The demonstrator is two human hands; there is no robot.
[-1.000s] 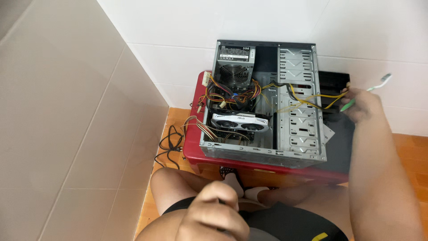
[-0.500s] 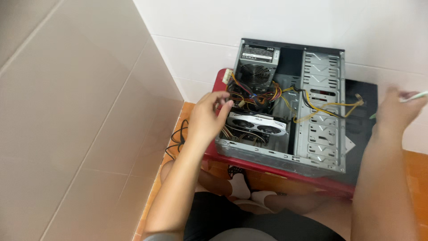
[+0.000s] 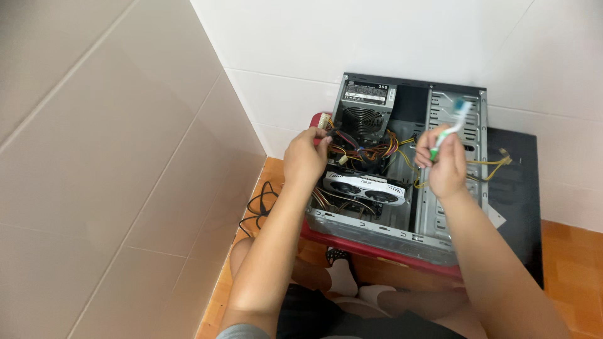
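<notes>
Your 2 forearms are bare from elbow to wrist, with no watch, band or glove on either. Your left hand (image 3: pixel 306 158) and right hand (image 3: pixel 445 164) carry no rings that show. At the lower edge a grey short sleeve (image 3: pixel 242 331) covers your left upper arm, and dark shorts (image 3: pixel 314 314) cover your lap above bare knees.

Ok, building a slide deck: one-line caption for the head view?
Left hand among cables in an open computer case; right hand holds a toothbrush.
</notes>
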